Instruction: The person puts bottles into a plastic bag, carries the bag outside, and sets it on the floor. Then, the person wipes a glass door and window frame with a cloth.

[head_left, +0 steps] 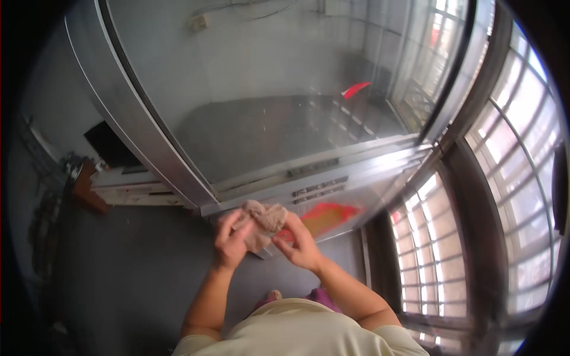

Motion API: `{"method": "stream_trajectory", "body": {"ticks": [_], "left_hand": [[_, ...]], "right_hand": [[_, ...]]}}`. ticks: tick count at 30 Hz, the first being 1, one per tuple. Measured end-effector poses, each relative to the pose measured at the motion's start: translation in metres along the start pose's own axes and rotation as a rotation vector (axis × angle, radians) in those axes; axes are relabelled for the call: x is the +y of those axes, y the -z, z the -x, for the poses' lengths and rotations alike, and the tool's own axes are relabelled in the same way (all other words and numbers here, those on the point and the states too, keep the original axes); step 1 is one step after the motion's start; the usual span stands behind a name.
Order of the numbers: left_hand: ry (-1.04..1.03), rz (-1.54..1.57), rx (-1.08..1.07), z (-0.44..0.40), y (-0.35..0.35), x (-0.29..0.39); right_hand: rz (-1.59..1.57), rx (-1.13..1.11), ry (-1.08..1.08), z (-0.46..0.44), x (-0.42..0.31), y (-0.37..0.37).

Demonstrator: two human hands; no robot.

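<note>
A crumpled, pinkish-beige cloth (261, 221) is held up between my two hands in front of my body. My left hand (230, 242) grips its left side, the fingers bent around the fabric and slightly blurred. On the other side, my right hand (300, 244) pinches the cloth's right edge between thumb and fingers. Just beyond the cloth stands a large glass panel (261, 130) in a silver metal frame (368, 160). A red and yellow sheet (329, 218) shows low on the framed panel, to the right of my hands.
Barred windows (427, 243) line the right side. At the left, a white cabinet (133, 193) stands by the wall with a dark screen (110, 145) above it. Grey floor (148, 255) lies below. A small red piece (356, 89) shows on the glass.
</note>
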State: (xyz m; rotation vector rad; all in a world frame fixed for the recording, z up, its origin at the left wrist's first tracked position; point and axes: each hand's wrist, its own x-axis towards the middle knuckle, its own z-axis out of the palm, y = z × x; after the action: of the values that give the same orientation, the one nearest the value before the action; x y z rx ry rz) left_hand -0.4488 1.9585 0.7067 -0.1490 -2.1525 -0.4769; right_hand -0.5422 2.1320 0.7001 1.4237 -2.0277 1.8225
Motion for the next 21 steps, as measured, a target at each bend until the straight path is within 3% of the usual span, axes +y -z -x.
{"method": "stream_trajectory", "body": {"ticks": [3,8,11,13,15,18,21], "left_hand": [[0.013,-0.310,0.099,-0.027,0.010,-0.001],[0.102,-0.574,-0.073,-0.031,-0.021,-0.005],[0.094,-0.542,-0.021,-0.039,-0.052,-0.009],[0.088,-0.345,-0.029,-0.054,-0.090,0.008],[-0.028,-0.309,-0.019,-0.071,-0.135,0.025],[-0.067,-0.276,-0.062,-0.072,-0.135,0.019],[-0.092,-0.343,-0.097,-0.050,-0.087,-0.005]], "right_hand": [[-0.427,0.027,-0.389,0.024,0.028,0.027],[-0.316,-0.080,-0.545,0.066,0.061,0.065],[-0.423,-0.044,-0.666,0.096,0.081,0.074],[-0.491,-0.024,-0.745,0.102,0.089,0.078],[-0.530,-0.024,-0.795,0.102,0.091,0.083],[-0.467,-0.041,-0.813,0.098,0.096,0.096],[-0.431,0.010,-0.870,0.102,0.105,0.121]]}}
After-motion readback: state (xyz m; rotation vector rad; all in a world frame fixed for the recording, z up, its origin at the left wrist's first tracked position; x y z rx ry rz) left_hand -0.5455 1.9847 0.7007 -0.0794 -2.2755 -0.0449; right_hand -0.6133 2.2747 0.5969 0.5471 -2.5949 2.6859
